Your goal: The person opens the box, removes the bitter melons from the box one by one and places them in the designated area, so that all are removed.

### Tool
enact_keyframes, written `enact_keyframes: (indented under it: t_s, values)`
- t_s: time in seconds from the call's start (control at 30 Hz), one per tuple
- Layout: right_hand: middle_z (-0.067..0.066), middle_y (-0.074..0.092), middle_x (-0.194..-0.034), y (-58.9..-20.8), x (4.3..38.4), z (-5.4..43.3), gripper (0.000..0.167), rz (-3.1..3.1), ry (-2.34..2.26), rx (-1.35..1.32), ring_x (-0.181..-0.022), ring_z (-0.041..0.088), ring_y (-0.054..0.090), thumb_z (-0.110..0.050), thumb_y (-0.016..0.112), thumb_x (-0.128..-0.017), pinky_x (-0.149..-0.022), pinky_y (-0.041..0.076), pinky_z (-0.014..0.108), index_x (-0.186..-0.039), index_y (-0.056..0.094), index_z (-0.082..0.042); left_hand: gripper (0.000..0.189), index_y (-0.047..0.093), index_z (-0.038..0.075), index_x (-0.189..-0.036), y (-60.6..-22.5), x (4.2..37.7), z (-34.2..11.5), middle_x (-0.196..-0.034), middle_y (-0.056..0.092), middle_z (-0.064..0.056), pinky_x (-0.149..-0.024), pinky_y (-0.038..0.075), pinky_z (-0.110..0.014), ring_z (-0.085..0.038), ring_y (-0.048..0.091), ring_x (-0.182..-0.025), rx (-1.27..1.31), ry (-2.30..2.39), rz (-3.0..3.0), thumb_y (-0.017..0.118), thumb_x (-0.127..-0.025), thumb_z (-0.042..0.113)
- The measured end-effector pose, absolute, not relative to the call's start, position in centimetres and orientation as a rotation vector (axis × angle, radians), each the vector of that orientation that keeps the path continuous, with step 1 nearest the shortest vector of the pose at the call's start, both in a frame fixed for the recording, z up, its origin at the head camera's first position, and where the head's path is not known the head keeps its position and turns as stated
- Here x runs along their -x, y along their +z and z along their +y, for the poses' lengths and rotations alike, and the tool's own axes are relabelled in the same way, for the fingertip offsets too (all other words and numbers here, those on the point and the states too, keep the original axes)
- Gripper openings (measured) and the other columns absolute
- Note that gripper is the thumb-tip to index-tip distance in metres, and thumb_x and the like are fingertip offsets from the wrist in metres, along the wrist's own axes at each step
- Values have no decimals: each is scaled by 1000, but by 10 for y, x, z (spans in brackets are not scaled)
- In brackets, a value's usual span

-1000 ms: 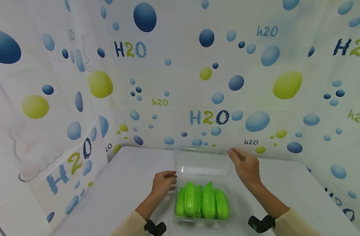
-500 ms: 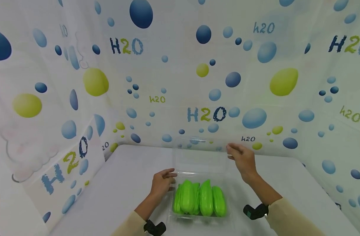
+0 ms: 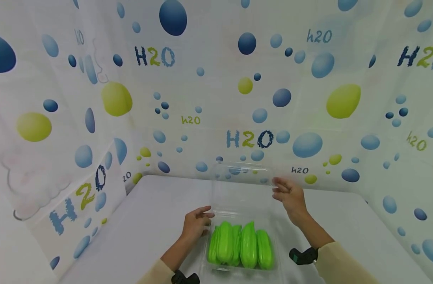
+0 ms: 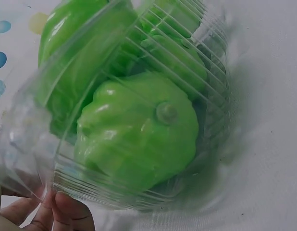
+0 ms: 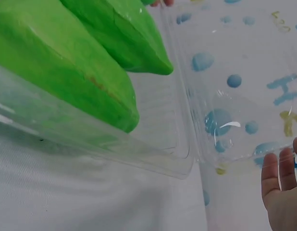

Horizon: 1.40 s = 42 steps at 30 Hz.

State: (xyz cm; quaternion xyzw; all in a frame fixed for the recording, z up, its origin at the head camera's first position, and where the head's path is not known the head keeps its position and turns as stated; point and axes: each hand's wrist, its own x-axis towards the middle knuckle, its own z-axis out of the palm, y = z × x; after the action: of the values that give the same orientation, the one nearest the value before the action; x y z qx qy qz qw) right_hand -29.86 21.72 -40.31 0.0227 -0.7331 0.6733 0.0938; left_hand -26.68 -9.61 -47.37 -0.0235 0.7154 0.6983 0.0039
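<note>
A clear plastic clamshell box [image 3: 225, 269] stands on the table in the head view, holding several bright green, ridged, squash-like vegetables [image 3: 249, 246] side by side. Its clear lid [image 3: 242, 193] is raised at the back. My left hand [image 3: 195, 224] is at the box's back left corner; in the left wrist view its fingertips [image 4: 71, 207] pinch the plastic edge near the hinge. At the lid's right edge is my right hand [image 3: 290, 199]. The right wrist view shows its fingers [image 5: 269, 178] straight, touching the lid's edge. Glossy vegetables [image 5: 62, 62] fill the near part of that view.
A white table [image 3: 159, 201] lies under the box. Behind and beside it hangs a white curtain [image 3: 216, 94] printed with blue and green drops and "H2O". Black camera mounts [image 3: 303, 256] sit on both wrists.
The lid has risen from lying low behind the box to a steeper tilt. My right hand has stayed at its edge, shifting slightly left. My left hand has hardly moved.
</note>
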Motion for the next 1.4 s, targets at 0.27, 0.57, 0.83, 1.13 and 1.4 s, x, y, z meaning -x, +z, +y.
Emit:
enact_keyframes:
  t_s: [0.27,0.57,0.83,1.13,1.4]
  values:
    - [13,44,-156,-417,301,220,64,-2291,1960,-81,-106,14,60,13,58,-92,-86,55,22,-153,41,-1,54,57,-4,-138,-479,262,-97,-115,70,-16,-56,50,-25,-16,57,-74,59,2210,2183,56,-84,-3]
    - [12,35,-161,-437,302,226,67,-2372,2028,-39,-108,13,58,12,54,-96,-93,55,29,-157,30,0,52,58,-3,-136,-486,260,-96,-108,71,-11,-53,49,-22,-12,56,-73,67,2193,2207,54,-84,3]
    - [22,45,-154,-455,306,225,56,-2360,2019,35,-117,26,60,5,55,-99,-86,55,23,-152,38,6,46,60,-1,-135,-489,255,-97,-104,75,-7,-52,49,-21,-11,56,-72,49,2213,2205,62,-91,12]
    - [20,43,-155,-470,301,223,53,-2389,1988,112,-131,36,54,0,56,-101,-87,55,24,-151,39,6,51,62,1,-133,-495,251,-94,-90,72,-8,-50,47,-22,-11,56,-66,116,2207,2206,73,-88,24]
    - [21,42,-156,-469,306,221,53,-2386,1996,65,-136,38,50,-2,55,-101,-86,56,25,-150,40,8,49,64,2,-131,-494,259,-97,-81,69,-8,-48,45,-22,-11,53,-64,88,2218,2220,75,-88,22]
